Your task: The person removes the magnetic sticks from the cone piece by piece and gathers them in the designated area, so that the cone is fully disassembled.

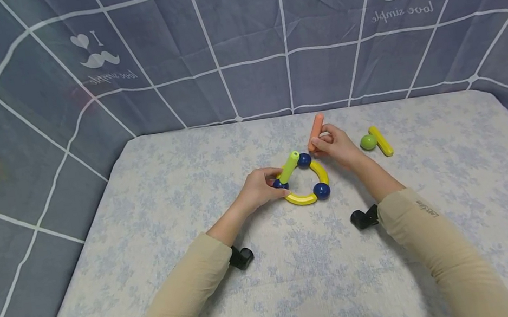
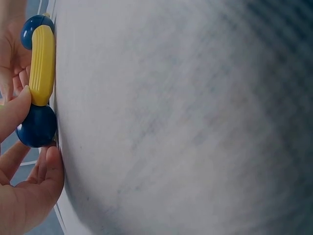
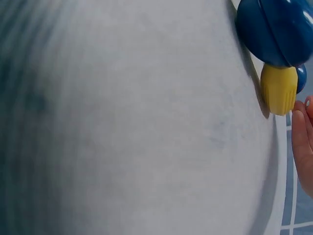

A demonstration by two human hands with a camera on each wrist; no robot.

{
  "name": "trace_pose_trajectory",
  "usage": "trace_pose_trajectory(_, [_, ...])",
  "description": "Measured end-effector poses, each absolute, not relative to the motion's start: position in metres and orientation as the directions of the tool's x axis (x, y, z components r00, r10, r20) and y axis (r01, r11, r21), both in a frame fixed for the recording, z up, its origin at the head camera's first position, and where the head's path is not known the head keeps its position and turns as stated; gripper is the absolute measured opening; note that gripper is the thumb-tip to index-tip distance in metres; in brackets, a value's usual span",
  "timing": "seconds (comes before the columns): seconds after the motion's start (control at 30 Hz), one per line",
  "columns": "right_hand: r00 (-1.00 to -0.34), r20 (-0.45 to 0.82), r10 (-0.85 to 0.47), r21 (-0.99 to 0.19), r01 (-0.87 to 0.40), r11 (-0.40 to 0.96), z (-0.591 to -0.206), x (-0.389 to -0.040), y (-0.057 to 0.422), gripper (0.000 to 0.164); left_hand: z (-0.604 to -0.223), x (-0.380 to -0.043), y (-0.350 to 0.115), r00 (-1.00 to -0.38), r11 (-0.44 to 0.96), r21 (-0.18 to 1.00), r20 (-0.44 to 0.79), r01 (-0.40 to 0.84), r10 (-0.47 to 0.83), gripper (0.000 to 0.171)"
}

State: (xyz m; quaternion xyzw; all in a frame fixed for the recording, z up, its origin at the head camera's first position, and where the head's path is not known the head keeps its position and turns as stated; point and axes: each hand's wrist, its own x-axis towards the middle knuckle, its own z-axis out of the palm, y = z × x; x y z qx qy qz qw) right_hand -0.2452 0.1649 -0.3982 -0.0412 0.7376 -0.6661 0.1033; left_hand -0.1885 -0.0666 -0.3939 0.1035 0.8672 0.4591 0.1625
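On the table lies a ring of yellow curved rods [image 1: 302, 200] joined by three blue balls [image 1: 322, 191]. My left hand [image 1: 256, 190] grips the ring's left blue ball [image 2: 37, 127], thumb on one side and fingers on the other. From that ball a light green rod [image 1: 290, 166] slants upward. Between thumb and fingers, my right hand [image 1: 338, 147] pinches an orange rod [image 1: 316, 130], its lower end close to the far blue ball [image 1: 304, 160]. In the right wrist view, a blue ball [image 3: 274, 32] and a yellow rod [image 3: 279, 90] appear beside the right fingertips.
Right of the right hand, a green ball [image 1: 368, 142] lies beside a yellow rod [image 1: 381, 140]. The table wears a pale floral cloth [image 1: 284, 296]. Behind it hangs a grey-blue checked curtain [image 1: 253, 87]. Black wrist mounts [image 1: 364, 218] stick out by both sleeves.
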Motion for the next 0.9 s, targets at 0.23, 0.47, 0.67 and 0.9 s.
trace_pose_trajectory(0.23, [-0.976,-0.154,-0.153,-0.986,0.142,0.084,-0.388,-0.241,0.173,0.031,-0.395,-0.188,-0.068,-0.927,0.548,0.836,-0.177,0.035,0.330,0.055])
trace_pose_trajectory(0.47, [-0.974,-0.175,-0.142,-0.985,0.174,0.017,-0.373,-0.236,0.185,0.022,-0.396,-0.187,-0.068,-0.926,0.550,0.835,-0.181,0.034,0.330,0.055])
trace_pose_trajectory(0.67, [-0.975,-0.164,-0.148,-0.985,0.171,-0.034,-0.359,-0.229,0.197,0.021,-0.398,-0.187,-0.068,-0.926,0.550,0.835,-0.179,0.036,0.332,0.056])
trace_pose_trajectory(0.9, [-0.977,-0.177,-0.118,-0.984,0.178,0.004,-0.345,-0.223,0.216,0.029,-0.397,-0.188,-0.068,-0.926,0.548,0.835,-0.172,0.044,0.337,0.056])
